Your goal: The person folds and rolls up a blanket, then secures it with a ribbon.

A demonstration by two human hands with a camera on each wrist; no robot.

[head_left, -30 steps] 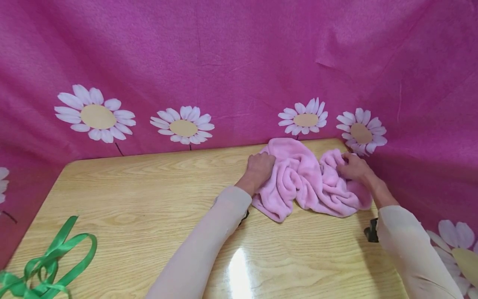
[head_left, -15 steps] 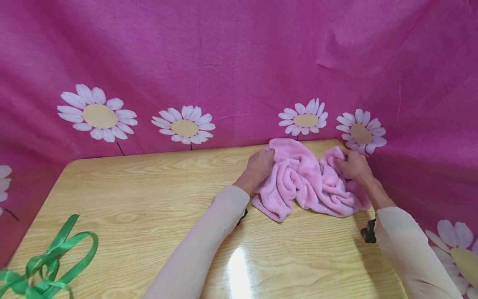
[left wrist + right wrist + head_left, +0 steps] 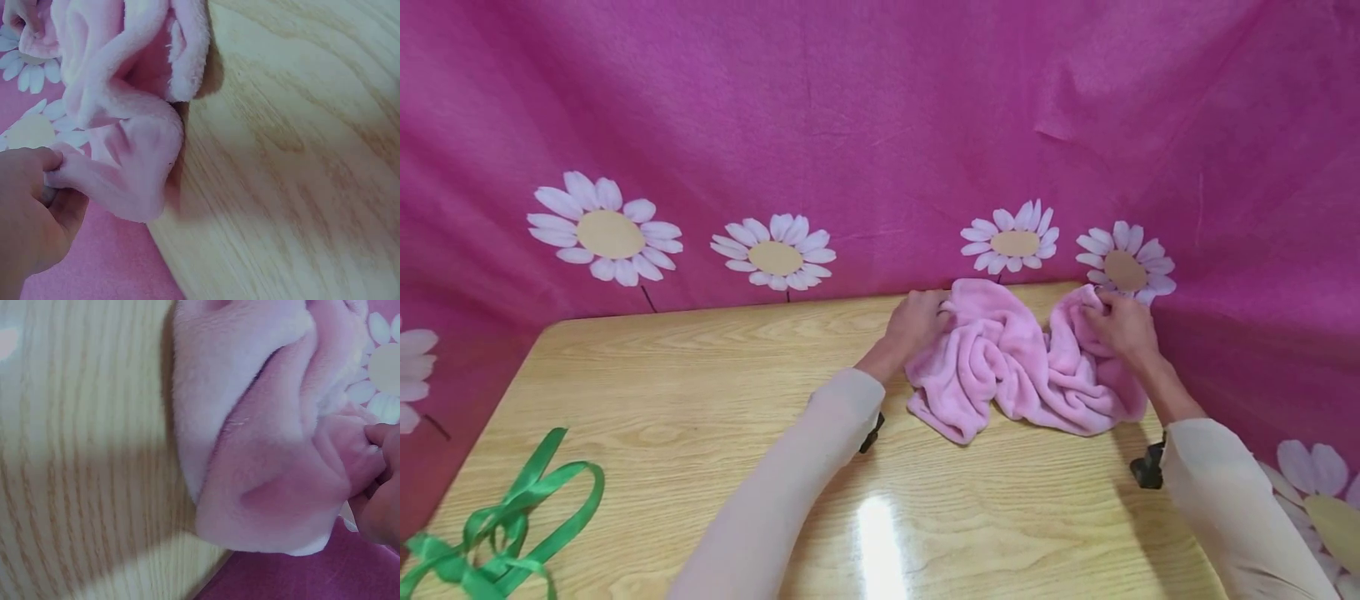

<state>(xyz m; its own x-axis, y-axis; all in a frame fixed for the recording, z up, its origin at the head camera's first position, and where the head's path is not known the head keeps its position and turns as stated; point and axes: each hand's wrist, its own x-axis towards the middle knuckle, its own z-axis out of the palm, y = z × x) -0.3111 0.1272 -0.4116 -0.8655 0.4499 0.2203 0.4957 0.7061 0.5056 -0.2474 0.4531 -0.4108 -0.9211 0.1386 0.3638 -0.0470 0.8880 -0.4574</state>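
Observation:
A crumpled pink fleece cloth [image 3: 1000, 358] lies in loose folds at the far right of the wooden table. My left hand [image 3: 913, 321] pinches its left edge between thumb and fingers, and the left wrist view shows the pinched corner of the cloth [image 3: 119, 169] drawn out toward the hand [image 3: 34, 209]. On the other side, my right hand [image 3: 1122, 329] pinches a raised fold at the cloth's right end. The right wrist view has those fingertips on the cloth [image 3: 269, 469] at the right, part of the hand [image 3: 384, 500] being cut off by the frame.
A looped green ribbon [image 3: 505, 525] lies at the table's near left. Behind and beside the wooden table [image 3: 685, 400] hangs a magenta curtain [image 3: 865, 125] printed with white daisies. Small black devices sit under both wrists.
My left hand has shifted slightly left and up, pulling at the cloth's left edge. The right hand has raised the fold at the right end a little. The ribbon lies where it was.

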